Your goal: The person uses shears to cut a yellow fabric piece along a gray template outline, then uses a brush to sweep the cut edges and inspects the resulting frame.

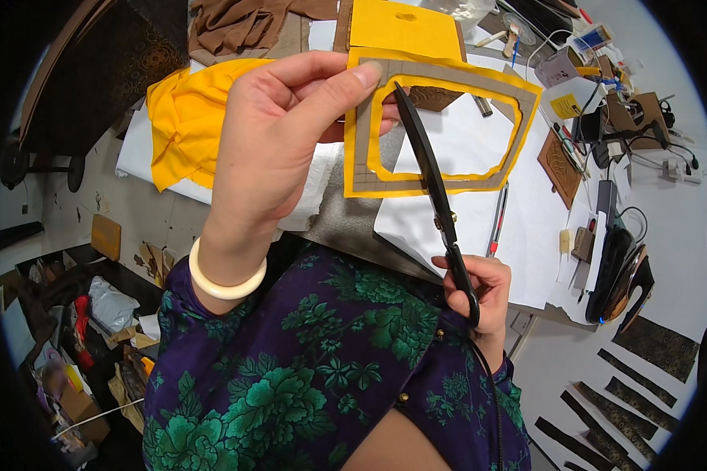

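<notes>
My left hand (271, 129) pinches the upper left corner of a frame-shaped piece (355, 149), grey-brown board with yellow fabric showing along its outer and inner edges. The piece is raised above the table, and white shows through its rounded opening. Black scissors (426, 153) are in my right hand (483, 292), lower right, with fingers around the handles. Their long blades look closed or nearly so, and the tip lies at the upper left inner corner of the frame. Some left fingers are hidden behind the piece.
Crumpled yellow fabric (184, 118) lies left on the table, with brown cloth (239, 27) behind it. A yellow panel (404, 31) sits at the back. White paper (416, 228) and a red pen (497, 224) are beneath the scissors. Tools and cables crowd the right; dark strips (617, 412) lie lower right.
</notes>
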Tool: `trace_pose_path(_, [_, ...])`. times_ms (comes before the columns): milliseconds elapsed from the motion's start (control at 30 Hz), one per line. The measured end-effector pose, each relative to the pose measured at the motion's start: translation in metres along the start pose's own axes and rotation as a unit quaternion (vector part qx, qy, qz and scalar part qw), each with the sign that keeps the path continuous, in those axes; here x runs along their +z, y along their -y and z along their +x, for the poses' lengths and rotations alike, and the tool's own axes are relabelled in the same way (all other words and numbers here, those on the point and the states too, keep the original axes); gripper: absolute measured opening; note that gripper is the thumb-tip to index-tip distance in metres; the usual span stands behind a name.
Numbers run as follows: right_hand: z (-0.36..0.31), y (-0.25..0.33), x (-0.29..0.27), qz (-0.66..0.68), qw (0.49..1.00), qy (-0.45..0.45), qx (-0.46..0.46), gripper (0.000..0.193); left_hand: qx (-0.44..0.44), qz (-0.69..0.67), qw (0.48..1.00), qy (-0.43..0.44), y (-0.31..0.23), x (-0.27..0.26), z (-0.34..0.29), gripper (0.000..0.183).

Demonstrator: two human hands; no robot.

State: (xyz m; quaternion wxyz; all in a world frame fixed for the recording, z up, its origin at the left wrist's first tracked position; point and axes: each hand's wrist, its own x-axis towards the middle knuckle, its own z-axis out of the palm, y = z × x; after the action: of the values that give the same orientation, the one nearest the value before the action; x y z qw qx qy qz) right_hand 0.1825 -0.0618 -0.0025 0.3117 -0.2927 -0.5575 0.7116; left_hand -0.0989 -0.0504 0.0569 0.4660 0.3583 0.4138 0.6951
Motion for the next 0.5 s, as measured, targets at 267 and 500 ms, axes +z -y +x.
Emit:
trace_pose_path(267, [-0.0009,0.0027,-0.0032,-0.025,1.0,0.003,0.001,0.046,-0.002,0.025,1.0,0.004,-0.0053,-0.0022,-0.0011,0.019])
trace_pose_path(500, [-0.0028,0.0015,-0.0061,-0.052,0.999,-0.001,0.009,0.046,-0.003,0.028,1.0,0.013,-0.0059,-0.0024,0.0005,0.018])
